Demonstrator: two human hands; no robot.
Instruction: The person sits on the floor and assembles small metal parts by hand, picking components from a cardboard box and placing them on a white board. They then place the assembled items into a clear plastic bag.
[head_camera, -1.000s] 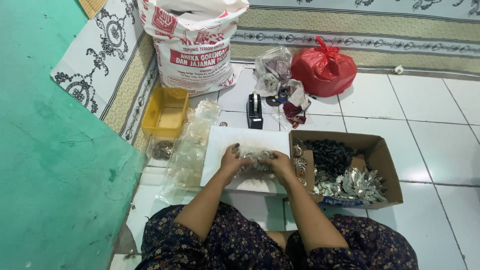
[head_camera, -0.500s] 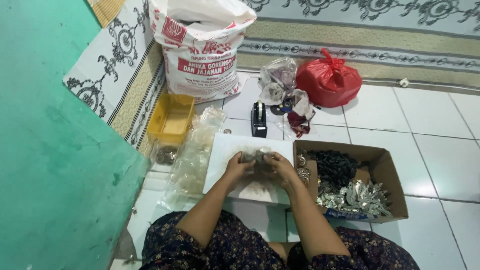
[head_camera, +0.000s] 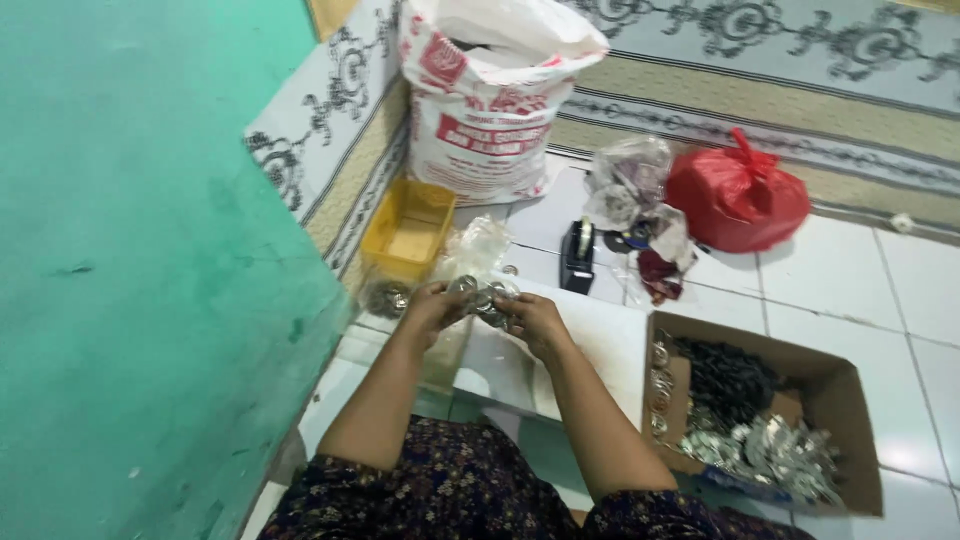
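My left hand (head_camera: 428, 310) and my right hand (head_camera: 532, 320) are close together, both closed around a bunch of small shiny metal pieces (head_camera: 482, 296). They hover over the left edge of a white board (head_camera: 590, 345) lying on the tiled floor. A clear plastic bag (head_camera: 472, 250) sits just beyond my hands. What exactly the metal pieces are is too small to tell.
An open cardboard box (head_camera: 850, 400) at the right holds dark and silvery parts. A yellow tray (head_camera: 408, 228), a large white sack (head_camera: 490, 100), a red plastic bag (head_camera: 735, 195), crumpled clear bags (head_camera: 625, 185) and a small black object (head_camera: 577, 255) stand behind. A green wall (head_camera: 130, 250) fills the left.
My hands have shifted left with the metal pieces, from the middle of the white board to its left edge near the clear bag. The view has turned left as well.
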